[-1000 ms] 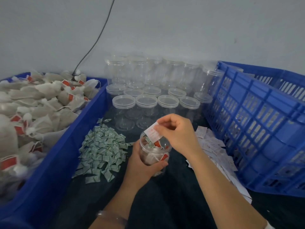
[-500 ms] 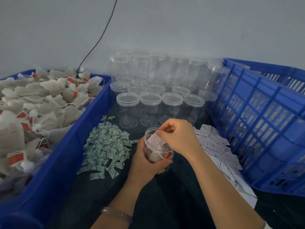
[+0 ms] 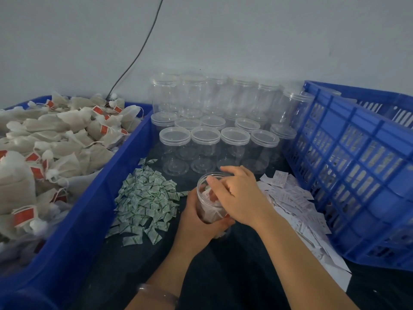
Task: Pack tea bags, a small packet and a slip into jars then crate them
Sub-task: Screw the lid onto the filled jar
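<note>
My left hand (image 3: 194, 223) grips a clear lidless jar (image 3: 206, 212) from the left and below, holding it above the dark table. Tea bags with red tags show through its wall. My right hand (image 3: 242, 198) lies over the jar's mouth with thumb and fingertips dipped inside, pinching a white slip (image 3: 207, 195) that is now inside the jar. A small green packet shows just under the rim.
A blue bin (image 3: 107, 186) heaped with tea bags (image 3: 55, 148) stands at the left. Green packets (image 3: 147, 202) are piled beside it, and white slips (image 3: 295, 202) lie at the right. Lidded empty jars (image 3: 205, 148) stand behind. A blue slatted crate (image 3: 357, 164) is at the right.
My right hand has moved down from above the jar and carried the slip through the mouth into it. My left hand keeps its hold on the jar.
</note>
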The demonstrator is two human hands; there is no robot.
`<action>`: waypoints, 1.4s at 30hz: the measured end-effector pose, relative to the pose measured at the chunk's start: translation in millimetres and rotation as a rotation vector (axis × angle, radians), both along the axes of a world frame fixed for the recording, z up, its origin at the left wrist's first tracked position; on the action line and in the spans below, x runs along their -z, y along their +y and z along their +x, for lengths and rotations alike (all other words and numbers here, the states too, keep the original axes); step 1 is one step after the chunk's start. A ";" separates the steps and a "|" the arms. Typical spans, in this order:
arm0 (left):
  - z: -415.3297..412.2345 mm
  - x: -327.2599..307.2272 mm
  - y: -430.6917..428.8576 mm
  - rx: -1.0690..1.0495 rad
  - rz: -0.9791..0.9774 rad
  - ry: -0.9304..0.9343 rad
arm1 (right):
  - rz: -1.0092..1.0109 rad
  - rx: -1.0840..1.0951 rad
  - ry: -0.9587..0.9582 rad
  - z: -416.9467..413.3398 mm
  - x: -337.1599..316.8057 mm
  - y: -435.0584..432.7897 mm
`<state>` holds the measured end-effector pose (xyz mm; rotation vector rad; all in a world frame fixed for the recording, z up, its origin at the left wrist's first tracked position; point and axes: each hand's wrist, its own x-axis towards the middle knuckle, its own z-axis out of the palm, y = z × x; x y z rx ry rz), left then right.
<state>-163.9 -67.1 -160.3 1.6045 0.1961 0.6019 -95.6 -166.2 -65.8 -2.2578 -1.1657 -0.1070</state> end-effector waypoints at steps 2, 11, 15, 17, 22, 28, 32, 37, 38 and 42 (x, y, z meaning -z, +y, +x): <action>-1.0 -0.3 -0.7 -0.005 -0.011 0.008 | 0.250 0.077 0.058 9.0 3.7 -2.2; 0.9 4.0 2.8 -0.143 -0.058 -0.020 | -0.054 0.504 0.312 63.2 77.1 -5.6; 1.9 4.9 2.7 -0.139 -0.041 -0.021 | -0.223 0.511 0.123 64.4 87.1 6.0; 1.6 4.1 2.4 -0.141 -0.038 -0.020 | -0.160 0.504 0.100 64.3 83.2 8.8; 1.5 1.1 1.5 -0.132 -0.050 -0.017 | 0.268 0.398 0.208 57.3 61.6 4.0; 0.8 -0.9 1.2 -0.116 -0.068 -0.034 | 0.509 0.171 0.315 32.3 25.4 -6.7; -0.6 -1.2 0.6 -0.108 -0.066 -0.040 | 0.516 -0.052 0.415 18.1 8.1 -3.3; -1.2 -2.6 1.6 -0.096 -0.082 -0.035 | 0.301 -0.176 0.234 4.5 6.6 0.7; -1.3 -2.5 2.0 -0.093 -0.088 -0.039 | 0.254 -0.182 0.154 2.2 7.7 1.7; -0.9 -1.6 1.8 -0.082 -0.085 -0.052 | 0.185 -0.205 -0.038 -1.0 12.3 1.7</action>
